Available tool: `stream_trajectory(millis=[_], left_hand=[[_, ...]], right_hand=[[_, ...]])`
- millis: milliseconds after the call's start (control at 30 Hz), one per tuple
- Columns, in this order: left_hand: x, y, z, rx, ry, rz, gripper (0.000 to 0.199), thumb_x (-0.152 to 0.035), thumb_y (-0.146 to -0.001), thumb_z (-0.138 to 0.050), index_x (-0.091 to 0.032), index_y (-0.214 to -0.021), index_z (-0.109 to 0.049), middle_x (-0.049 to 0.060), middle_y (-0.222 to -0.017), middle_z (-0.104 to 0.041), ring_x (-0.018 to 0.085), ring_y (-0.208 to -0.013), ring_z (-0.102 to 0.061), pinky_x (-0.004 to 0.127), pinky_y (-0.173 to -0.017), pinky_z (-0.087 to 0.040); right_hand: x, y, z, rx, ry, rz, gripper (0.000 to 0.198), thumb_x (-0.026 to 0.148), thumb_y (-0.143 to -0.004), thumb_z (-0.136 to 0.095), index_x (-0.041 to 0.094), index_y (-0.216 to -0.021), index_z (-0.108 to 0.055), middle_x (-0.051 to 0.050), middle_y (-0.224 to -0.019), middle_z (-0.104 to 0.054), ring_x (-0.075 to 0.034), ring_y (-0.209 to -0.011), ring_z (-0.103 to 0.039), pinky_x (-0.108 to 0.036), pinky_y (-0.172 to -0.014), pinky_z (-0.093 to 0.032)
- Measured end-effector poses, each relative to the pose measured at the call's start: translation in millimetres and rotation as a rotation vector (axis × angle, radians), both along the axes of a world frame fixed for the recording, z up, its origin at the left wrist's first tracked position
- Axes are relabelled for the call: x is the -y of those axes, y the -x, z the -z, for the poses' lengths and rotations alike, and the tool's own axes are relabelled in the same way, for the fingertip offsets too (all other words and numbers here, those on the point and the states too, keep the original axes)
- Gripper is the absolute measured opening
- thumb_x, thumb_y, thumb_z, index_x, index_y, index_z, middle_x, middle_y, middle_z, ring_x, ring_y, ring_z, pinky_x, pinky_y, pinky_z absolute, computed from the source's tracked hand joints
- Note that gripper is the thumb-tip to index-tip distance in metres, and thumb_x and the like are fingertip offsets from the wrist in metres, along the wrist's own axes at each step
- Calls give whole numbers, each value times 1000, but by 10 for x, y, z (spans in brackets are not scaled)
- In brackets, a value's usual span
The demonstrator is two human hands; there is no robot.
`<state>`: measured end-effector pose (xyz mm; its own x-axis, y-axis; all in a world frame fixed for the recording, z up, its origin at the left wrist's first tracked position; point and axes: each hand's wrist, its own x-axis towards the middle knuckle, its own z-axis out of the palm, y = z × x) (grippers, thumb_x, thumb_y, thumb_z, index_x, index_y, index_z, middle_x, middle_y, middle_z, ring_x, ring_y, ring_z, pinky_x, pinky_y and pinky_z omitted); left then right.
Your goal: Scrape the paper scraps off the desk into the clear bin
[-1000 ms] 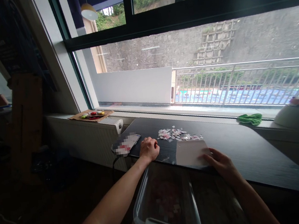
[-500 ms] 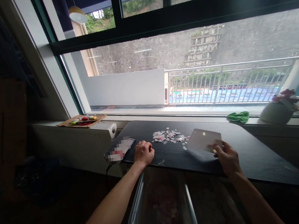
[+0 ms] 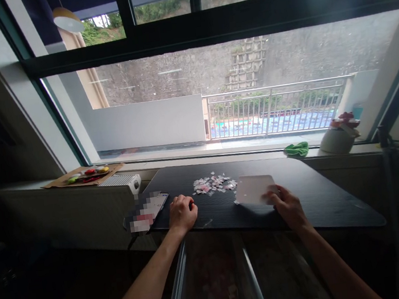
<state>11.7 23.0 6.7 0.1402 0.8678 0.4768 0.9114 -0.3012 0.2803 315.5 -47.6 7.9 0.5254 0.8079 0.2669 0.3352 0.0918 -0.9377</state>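
Note:
My right hand (image 3: 288, 205) grips a pale, flat rectangular plate (image 3: 254, 189) by its right end, fingers closed on the edge. The plate is tilted over the dark table (image 3: 323, 197), its left edge close to a heap of small white and pinkish pieces (image 3: 211, 183). A few pieces show at its lower left corner. On the table's front edge rests my left hand (image 3: 183, 214), its fingers curled in, with nothing visible in them. Left of it lies a phone (image 3: 160, 200), partly blurred out.
Below the table's front edge stands a clear plastic bin (image 3: 176, 285) with similar pieces inside. The windowsill holds a green cloth (image 3: 297, 149), a pale rounded pot (image 3: 336, 140) and a cardboard sheet (image 3: 55, 182) with colourful items. A radiator (image 3: 64, 211) is at the left.
My view has turned to the right. The plate in my right hand has levelled and come slightly left, nearer the heap. My left hand stays on the table edge.

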Motion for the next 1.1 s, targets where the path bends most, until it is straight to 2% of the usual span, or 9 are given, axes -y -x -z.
stream_trajectory(millis=[167, 267, 400, 500, 600, 767, 933, 1100], left_hand=[[0, 5, 3, 1, -3, 8, 17, -21, -78, -50, -19, -82, -66, 6, -90, -64, 22, -92, -56, 35, -83, -43], [-7, 14, 6, -3, -16, 12, 17, -21, -78, -50, -19, -81, -66, 6, -89, -64, 23, -92, -56, 35, -83, -44], [-16, 29, 2, -15, -26, 12, 18, -22, -78, -49, -19, -83, -67, 7, -89, -64, 24, -92, -56, 37, -83, -45], [-21, 38, -1, -18, -24, 18, 19, -22, -78, -48, -19, -84, -67, 7, -90, -65, 24, -93, -57, 37, -83, -45], [-22, 47, -5, -18, -21, 24, 20, -23, -78, -48, -19, -84, -67, 7, -90, -65, 24, -93, -57, 37, -83, -46], [-20, 53, -17, -23, -20, 25, 21, -24, -79, -46, -20, -83, -67, 6, -90, -65, 24, -93, -57, 37, -82, -46], [-27, 52, -21, -31, -32, 24, 20, -23, -78, -46, -20, -82, -66, 6, -89, -65, 24, -92, -57, 36, -81, -46], [-30, 54, -16, -23, -43, 24, 20, -23, -78, -47, -21, -81, -66, 6, -89, -65, 24, -91, -57, 36, -80, -45]], right_hand=[[42, -3, -28, 65, 27, 116, 34, 37, -67, -52, 17, -89, -67, -4, -75, -69, -20, -68, -61, -30, -62, -48], [122, -72, -67, 50, 48, 142, 32, 36, -63, -53, 18, -86, -68, -2, -71, -67, -19, -67, -60, -28, -61, -47], [229, -241, -103, -125, 78, 80, 34, 37, -58, -57, 18, -84, -68, 1, -63, -64, -16, -57, -55, -25, -47, -41], [243, -325, -103, -223, 43, 88, 36, 39, -57, -57, 18, -84, -68, 2, -60, -63, -15, -52, -53, -24, -42, -37], [212, -331, -93, -172, 26, 82, 35, 37, -57, -58, 19, -86, -68, 1, -65, -67, -16, -56, -57, -24, -47, -42], [218, -271, -128, -110, 20, -54, 27, 34, -58, -59, 19, -78, -69, -1, -73, -72, -19, -68, -64, -27, -60, -49], [278, -252, -164, -139, -8, -101, 26, 33, -58, -62, 19, -78, -71, -1, -73, -73, -20, -68, -65, -28, -61, -51], [267, -288, -118, -140, -21, -122, 25, 31, -59, -63, 19, -78, -72, -1, -73, -73, -20, -69, -66, -28, -61, -52]])
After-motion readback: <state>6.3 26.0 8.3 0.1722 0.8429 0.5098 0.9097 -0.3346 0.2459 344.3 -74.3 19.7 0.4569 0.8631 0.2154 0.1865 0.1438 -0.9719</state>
